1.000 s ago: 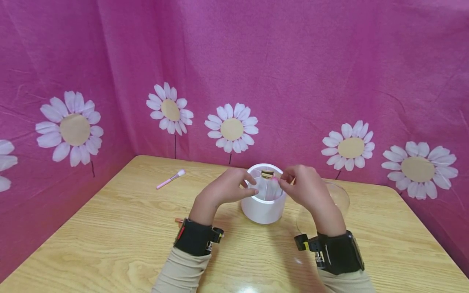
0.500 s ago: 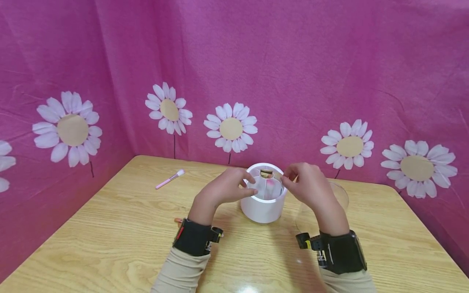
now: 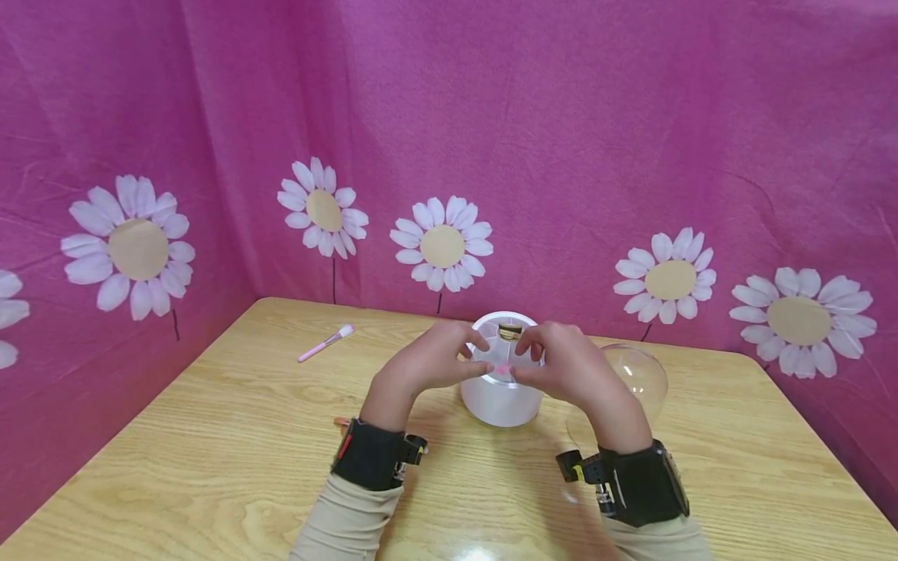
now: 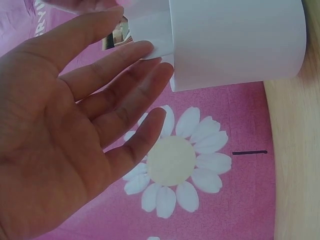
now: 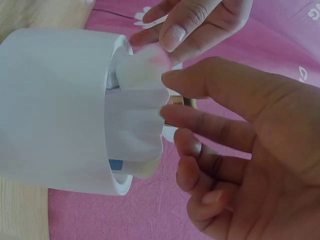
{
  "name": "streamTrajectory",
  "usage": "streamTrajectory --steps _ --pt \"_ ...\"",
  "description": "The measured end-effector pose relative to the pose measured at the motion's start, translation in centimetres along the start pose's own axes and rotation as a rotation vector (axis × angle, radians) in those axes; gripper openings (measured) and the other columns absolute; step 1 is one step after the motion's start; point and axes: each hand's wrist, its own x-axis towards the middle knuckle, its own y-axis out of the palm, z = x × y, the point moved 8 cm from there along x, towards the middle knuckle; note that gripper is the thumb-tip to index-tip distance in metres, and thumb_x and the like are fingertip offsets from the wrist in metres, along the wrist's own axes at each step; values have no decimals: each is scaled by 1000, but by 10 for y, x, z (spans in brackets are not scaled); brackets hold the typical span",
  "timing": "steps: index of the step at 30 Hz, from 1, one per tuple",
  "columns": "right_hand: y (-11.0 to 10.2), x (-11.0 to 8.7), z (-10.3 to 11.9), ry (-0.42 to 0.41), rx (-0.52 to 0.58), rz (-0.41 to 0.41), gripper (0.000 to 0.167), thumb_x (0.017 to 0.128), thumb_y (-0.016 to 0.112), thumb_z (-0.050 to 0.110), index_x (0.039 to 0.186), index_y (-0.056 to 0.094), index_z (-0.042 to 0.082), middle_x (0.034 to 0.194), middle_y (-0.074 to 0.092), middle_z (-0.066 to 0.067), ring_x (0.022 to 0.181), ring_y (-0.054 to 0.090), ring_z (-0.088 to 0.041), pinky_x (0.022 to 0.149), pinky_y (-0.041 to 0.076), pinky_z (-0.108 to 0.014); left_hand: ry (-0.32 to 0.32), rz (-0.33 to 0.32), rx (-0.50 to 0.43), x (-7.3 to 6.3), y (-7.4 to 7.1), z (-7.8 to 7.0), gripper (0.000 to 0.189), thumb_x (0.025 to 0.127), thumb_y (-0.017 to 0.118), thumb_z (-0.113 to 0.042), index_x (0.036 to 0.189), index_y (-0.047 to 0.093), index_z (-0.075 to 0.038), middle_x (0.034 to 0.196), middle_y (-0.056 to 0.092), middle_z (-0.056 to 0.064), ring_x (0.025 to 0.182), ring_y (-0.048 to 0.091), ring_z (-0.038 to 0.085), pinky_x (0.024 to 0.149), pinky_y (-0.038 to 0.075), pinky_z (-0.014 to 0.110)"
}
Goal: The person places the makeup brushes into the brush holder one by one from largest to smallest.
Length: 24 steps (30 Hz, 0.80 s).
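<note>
and the right hand [image 3: 571, 366] has swung in! half a second ago it was out at the right side of the white container [image 3: 501, 405]; now it's over the front, thumb close to the left hand [image 3: 431, 357], which hasn't budged. the pink patch [image 3: 503, 370] is on the move too, sliding from the right side of the opening to the front, between the two thumbs. with that arm shifted, more of the clear dome [image 3: 641, 378] comes into sight.

quick count: two hands, one container, upright near the far edge of the surface [image 3: 210, 436], one dome to its right, one pink-handled brush [image 3: 326, 344] over to the left, one orange item [image 3: 342, 421] half hidden by the left wrist. six daisies [image 3: 442, 246] on the pink cloth [image 3: 526, 156], the leftmost cut off.

over to the wrist views! the right one gives us the scalloped edge of the white insert [image 5: 135, 122] and a blue patch [image 5: 116, 165] inside the container, neither clear from the head. here the right thumb and forefinger are apart at that edge, other fingers loosely curled; whether they touch it, can't tell. the left one shows that palm, fingers spread loosely beside the rim.
</note>
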Motion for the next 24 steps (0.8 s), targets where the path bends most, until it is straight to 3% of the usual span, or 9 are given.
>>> streamTrajectory --steps 8,12,16,19,24 --pt "5 0 11 -79 7 -6 6 78 78 10 77 72 12 68 53 0 58 43 -13 54 37 -29 5 5 -16 0 0 -1 32 92 75 -16 120 71 1 118 72 11 105 69 27 85 57 31" --pt "5 0 15 -97 -11 -21 8 81 78 10 76 72 12 68 55 2 61 47 -12 56 40 -28 6 5 -19 0 0 -1 33 92 75 -16 120 71 2 119 72 11 105 69 27 85 57 31" --pt "0 0 14 -100 42 -44 8 86 74 5 79 70 9 70 61 1 64 52 -12 58 45 -29 9 3 -14 -1 0 -1 32 93 74 -16 119 71 2 117 72 11 105 69 27 85 56 31" --pt "-8 -1 10 -66 128 -79 6 89 70 3 83 68 4 74 65 -3 66 57 -14 61 48 -30 7 1 -12 -1 0 -2 32 93 74 -16 119 71 2 117 72 12 104 69 26 86 56 32" --pt "-18 -3 -6 72 206 -138 11 91 70 10 86 65 2 77 72 -7 71 65 -18 65 51 -32 9 -2 -15 -1 0 -1 33 93 74 -16 119 71 3 117 72 13 104 69 27 87 56 33"
